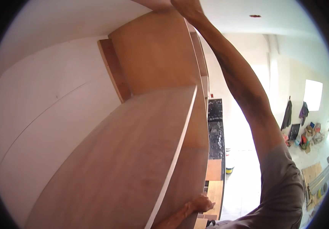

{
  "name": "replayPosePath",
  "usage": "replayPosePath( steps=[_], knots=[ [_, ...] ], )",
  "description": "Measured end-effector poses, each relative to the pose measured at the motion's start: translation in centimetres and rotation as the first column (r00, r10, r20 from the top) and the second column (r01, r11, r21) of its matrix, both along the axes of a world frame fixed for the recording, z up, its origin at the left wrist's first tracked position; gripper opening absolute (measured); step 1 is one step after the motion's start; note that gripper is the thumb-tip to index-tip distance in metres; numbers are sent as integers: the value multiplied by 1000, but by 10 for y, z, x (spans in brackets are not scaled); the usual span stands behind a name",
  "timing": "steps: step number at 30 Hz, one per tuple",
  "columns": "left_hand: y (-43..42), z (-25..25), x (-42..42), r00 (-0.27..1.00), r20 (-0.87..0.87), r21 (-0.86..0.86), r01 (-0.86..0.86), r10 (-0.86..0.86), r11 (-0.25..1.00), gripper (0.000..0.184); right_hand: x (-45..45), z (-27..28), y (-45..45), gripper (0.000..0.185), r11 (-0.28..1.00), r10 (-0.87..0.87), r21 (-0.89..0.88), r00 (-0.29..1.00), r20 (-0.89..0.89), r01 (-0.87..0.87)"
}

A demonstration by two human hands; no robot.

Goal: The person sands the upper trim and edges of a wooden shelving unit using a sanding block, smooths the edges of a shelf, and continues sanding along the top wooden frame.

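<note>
Head view: at centre, beside the white wall point(50, 99), a wooden cabinet point(153, 57) with a broad pale-edged panel point(126, 152) slanting across the foreground. Raised to the cabinet's top, the right hand point(187, 8), cropped by the upper border (cannot tell whether gripping or only pressing). Low at the cabinet's near side, the left hand point(201, 202), with fingers partly bent; hold impossible to confirm. Step in hand, by judgement: steadying or positioning the wooden cabinet. Called for next: balanced support at both heights, without scraping the white wall.
</note>
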State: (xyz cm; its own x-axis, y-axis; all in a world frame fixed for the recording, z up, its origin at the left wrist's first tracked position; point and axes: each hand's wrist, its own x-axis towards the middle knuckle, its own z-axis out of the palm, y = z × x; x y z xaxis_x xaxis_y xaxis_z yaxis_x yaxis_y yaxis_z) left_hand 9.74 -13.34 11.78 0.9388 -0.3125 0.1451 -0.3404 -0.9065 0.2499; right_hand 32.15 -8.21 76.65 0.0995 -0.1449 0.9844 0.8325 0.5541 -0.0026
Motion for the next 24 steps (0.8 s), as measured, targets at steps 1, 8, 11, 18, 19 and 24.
replayPosePath(
  steps=[1,8,11,18,19,24],
  knots=[
    [-2,-6,-3,999,35,28,13,-14,1000,55,2,-5,2,47,1000,15,-2,999,-35,-15],
    [4,-7,3,998,58,39,-22,20,999,53,-2,-5,0,53,998,-50,31,998,38,49],
    [6,-1,2,987,157,48,17,-24,999,52,2,11,1,52,997,-27,-79,999,-29,24],
    [-2,-10,6,991,130,144,12,-31,989,50,-12,-22,-28,40,980,-197,-19,976,-93,196],
    [-2,-11,9,993,116,138,11,-28,990,50,-17,-21,-28,40,995,-88,34,992,-87,91],
    [2,-8,9,996,85,143,11,-23,990,49,-17,-14,-15,41,984,137,115,991,-7,-135]
  ],
)
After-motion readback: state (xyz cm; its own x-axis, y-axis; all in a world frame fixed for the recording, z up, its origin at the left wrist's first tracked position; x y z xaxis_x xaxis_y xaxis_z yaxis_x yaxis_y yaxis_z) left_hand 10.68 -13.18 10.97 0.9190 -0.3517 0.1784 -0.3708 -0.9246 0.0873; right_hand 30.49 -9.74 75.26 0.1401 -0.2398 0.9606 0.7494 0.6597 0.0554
